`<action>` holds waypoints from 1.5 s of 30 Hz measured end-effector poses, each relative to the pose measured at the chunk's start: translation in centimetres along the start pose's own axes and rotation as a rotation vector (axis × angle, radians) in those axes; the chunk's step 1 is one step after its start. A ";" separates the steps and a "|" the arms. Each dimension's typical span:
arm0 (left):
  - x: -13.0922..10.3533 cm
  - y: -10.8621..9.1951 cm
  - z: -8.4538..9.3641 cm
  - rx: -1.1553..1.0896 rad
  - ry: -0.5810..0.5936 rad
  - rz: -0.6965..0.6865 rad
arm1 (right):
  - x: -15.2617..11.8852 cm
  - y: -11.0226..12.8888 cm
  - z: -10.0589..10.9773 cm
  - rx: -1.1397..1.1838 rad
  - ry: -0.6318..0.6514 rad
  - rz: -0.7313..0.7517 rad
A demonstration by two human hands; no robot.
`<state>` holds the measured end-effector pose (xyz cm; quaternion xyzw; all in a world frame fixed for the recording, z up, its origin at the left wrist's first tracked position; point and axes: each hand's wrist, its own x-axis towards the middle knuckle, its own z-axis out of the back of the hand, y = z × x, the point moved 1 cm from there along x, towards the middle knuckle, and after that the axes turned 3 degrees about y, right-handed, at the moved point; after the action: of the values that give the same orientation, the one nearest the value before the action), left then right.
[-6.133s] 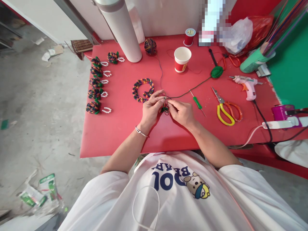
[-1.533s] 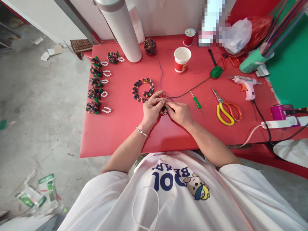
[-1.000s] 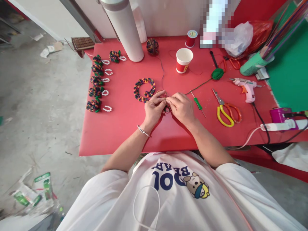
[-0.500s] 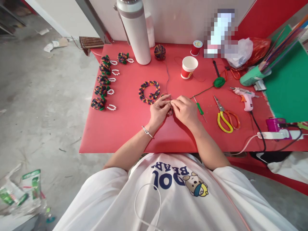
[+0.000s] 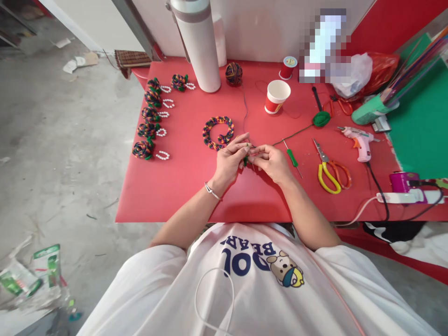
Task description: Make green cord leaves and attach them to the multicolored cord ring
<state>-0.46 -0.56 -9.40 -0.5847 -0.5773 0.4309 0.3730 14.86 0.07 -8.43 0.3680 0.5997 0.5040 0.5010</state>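
Over the red table, my left hand [image 5: 229,163] is closed in a pinch on a small piece of green yarn [image 5: 245,160]. My right hand [image 5: 272,161] meets it from the right, its thumb and forefinger pinched on the same yarn. The fingers hide most of the piece. A green strand runs from the hands to a small green yarn ball [image 5: 321,119]. Left of the hands lies a curled multicoloured braided strip [image 5: 229,126]. To their right rests a green-handled crochet hook [image 5: 291,157]. A thin dark strand leads back to a multicoloured yarn ball [image 5: 234,73].
Yarn flowers [image 5: 143,149] with white bead loops [image 5: 163,155] line the left edge. Behind stand a white thermos [image 5: 199,51], a paper cup [image 5: 276,98] and a red thread spool [image 5: 288,68]. Yellow-handled scissors [image 5: 328,177], orange-handled pliers [image 5: 341,175] and a pink glue gun [image 5: 364,142] lie at right.
Both hands have shifted and turned slightly, with the right fingers now more stretched toward the left. Green yarn shows between the fingers where it was hidden before. The view has moved slightly.
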 end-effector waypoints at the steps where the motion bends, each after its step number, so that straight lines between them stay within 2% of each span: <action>1: -0.1 -0.1 0.0 -0.002 0.009 0.001 | 0.0 0.1 0.1 -0.001 -0.005 0.004; 19: -0.3 -0.9 -0.2 0.009 0.009 -0.017 | -0.8 0.7 0.1 -0.151 -0.004 0.117; 28: 0.0 -0.6 0.1 0.038 -0.036 -0.026 | -1.0 1.1 0.0 -0.150 -0.146 0.182; 32: 0.0 -0.6 0.1 0.040 -0.065 -0.011 | -1.0 1.2 0.3 -0.122 -0.285 0.217; 35: -0.1 -0.6 0.1 0.054 -0.064 -0.005 | -1.2 1.1 0.4 -0.239 -0.355 0.305; 40: 0.0 -0.5 0.1 0.043 -0.061 -0.012 | -1.5 0.6 -0.3 -0.569 -0.203 0.489; 45: 0.0 -0.7 0.1 0.034 -0.071 -0.015 | -1.5 0.4 -0.5 -0.677 -0.241 0.530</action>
<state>-0.82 -0.49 -8.79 -0.5582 -0.5873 0.4582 0.3654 14.70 -1.40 -7.73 0.3804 0.2234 0.7365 0.5128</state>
